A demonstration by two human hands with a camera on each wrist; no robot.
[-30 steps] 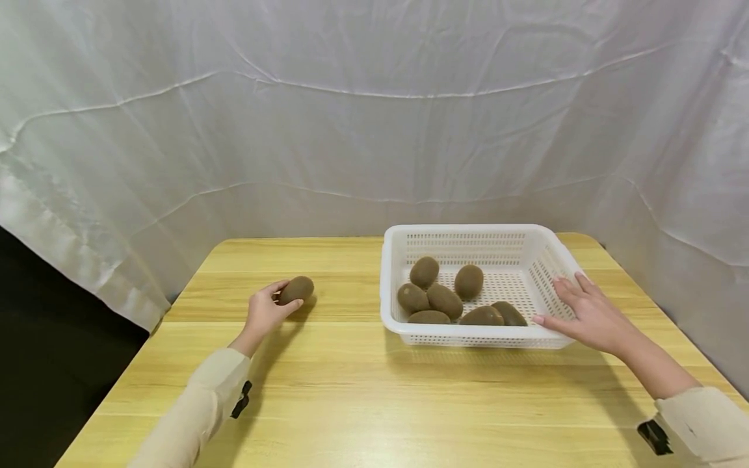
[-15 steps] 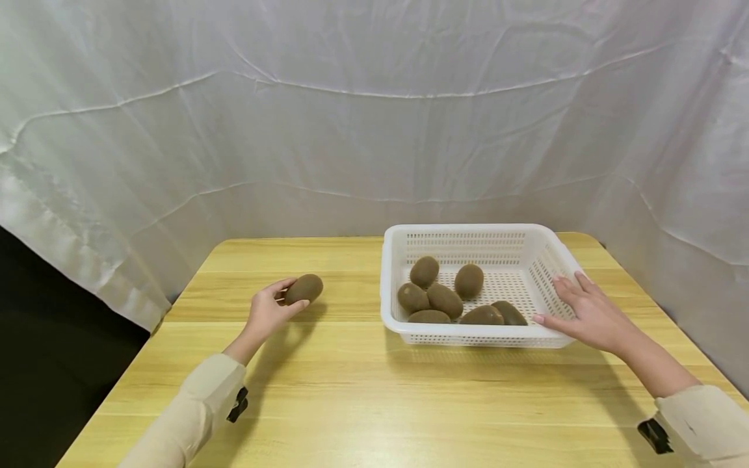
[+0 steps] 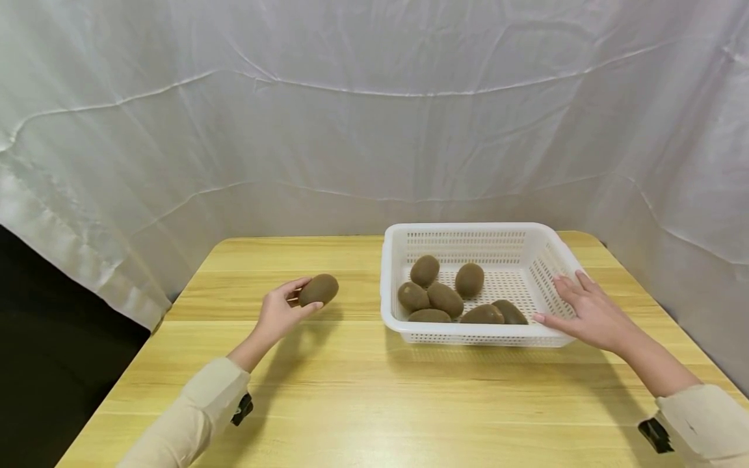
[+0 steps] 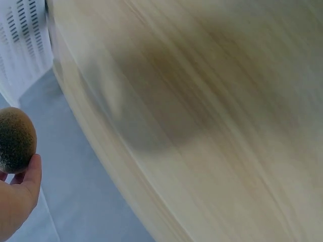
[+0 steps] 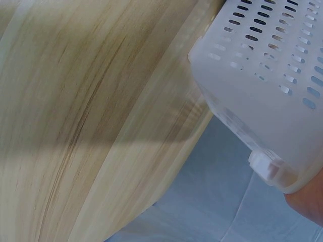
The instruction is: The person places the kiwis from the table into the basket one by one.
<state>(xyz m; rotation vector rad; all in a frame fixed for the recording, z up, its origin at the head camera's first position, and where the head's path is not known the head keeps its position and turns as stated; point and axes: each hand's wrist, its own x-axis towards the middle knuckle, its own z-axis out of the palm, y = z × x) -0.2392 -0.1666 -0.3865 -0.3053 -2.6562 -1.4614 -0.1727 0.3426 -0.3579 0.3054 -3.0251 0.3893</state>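
My left hand (image 3: 277, 316) holds a brown, fuzzy kiwi (image 3: 319, 290) between thumb and fingers, a little above the table and left of the basket. The left wrist view has this kiwi (image 4: 17, 141) at its left edge, the thumb against its lower side. My right hand (image 3: 593, 316) rests over the right front corner of a white perforated plastic basket (image 3: 474, 330), fingers spread and fairly straight. Several kiwis (image 3: 445, 301) lie in the basket, mostly toward its left and front. In the right wrist view, the basket's wall (image 5: 237, 85) hides most of that hand.
The pale wooden table (image 3: 363, 403) carries the basket on its right half. Behind it and along the sides hang whitish-grey curtains (image 3: 351, 130). A dark gap (image 3: 58, 357) shows past the table's left edge.
My left hand has moved to the right with the kiwi, toward the basket. My right hand, the basket and the kiwis inside stay where they were.
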